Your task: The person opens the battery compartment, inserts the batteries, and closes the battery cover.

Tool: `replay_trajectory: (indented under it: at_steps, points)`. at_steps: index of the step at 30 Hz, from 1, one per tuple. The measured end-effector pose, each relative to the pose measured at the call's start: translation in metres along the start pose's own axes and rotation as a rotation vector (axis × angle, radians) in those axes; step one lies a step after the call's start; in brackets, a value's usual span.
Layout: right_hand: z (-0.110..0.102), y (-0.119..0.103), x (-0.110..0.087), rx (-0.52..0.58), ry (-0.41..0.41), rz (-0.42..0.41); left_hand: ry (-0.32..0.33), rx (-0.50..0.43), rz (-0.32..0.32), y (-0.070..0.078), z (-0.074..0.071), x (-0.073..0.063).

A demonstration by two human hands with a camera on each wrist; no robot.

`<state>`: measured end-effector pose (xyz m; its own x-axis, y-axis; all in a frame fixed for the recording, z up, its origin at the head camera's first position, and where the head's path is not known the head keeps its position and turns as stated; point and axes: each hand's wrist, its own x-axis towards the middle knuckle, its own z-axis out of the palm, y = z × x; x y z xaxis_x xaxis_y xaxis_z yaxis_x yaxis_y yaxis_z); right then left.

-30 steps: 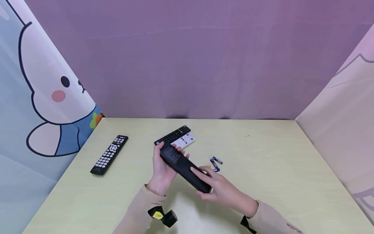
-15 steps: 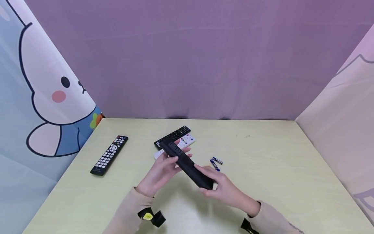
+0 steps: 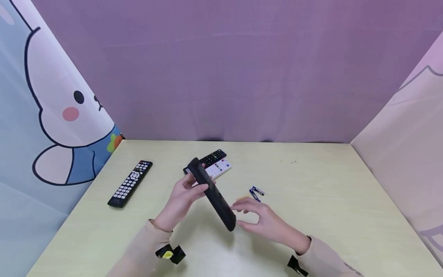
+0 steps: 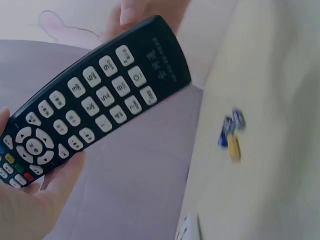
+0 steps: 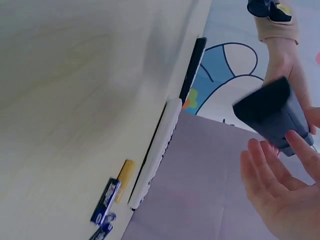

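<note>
Your left hand [image 3: 183, 195] pinches the raised remote [image 3: 214, 196] — long axis toward the counter's [image 3: 318, 184] far edge, lower end beside your spread right hand [image 3: 266, 221].

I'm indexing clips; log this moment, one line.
left hand: holds black remote; right hand: near its end, contact unclear; table: blue batteries, white remote

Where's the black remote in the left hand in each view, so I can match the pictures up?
Head: the held remote slants through the lower middle, in the left hand.
Left wrist: held remote at upper left, button side to the camera.
Right wrist: held remote at upper right, partly behind the right hand.
Shared landmark: blue batteries, right of the remote in the head and left-wrist views, lower left in the right-wrist one.
</note>
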<state>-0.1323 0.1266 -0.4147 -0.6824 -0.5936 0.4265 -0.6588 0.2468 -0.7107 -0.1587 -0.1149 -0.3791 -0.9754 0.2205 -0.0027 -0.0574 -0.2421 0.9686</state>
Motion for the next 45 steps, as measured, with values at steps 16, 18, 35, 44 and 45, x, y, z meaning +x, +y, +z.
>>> replay_trajectory:
  at_steps: [16, 18, 35, 44, 45]
  points:
    - [-0.026, 0.028, -0.026, -0.409, 0.074, -0.014, 0.063, 1.075, -0.014, 0.031, -0.085, 0.029]
    - [-0.031, 0.032, -0.031, -0.433, 0.076, 0.033, 0.054, 1.159, -0.009, 0.036, -0.096, 0.032]
    - [-0.053, 0.047, -0.046, -0.340, 0.064, 0.180, 0.044, 1.401, -0.233, 0.028, -0.150, 0.071]
    - [-0.055, 0.047, -0.045, -0.334, 0.045, 0.222, 0.036, 1.488, -0.399, 0.020, -0.158, 0.088]
    - [-0.055, 0.047, -0.045, -0.332, 0.047, 0.219, 0.033, 1.495, -0.404, 0.019, -0.159, 0.089]
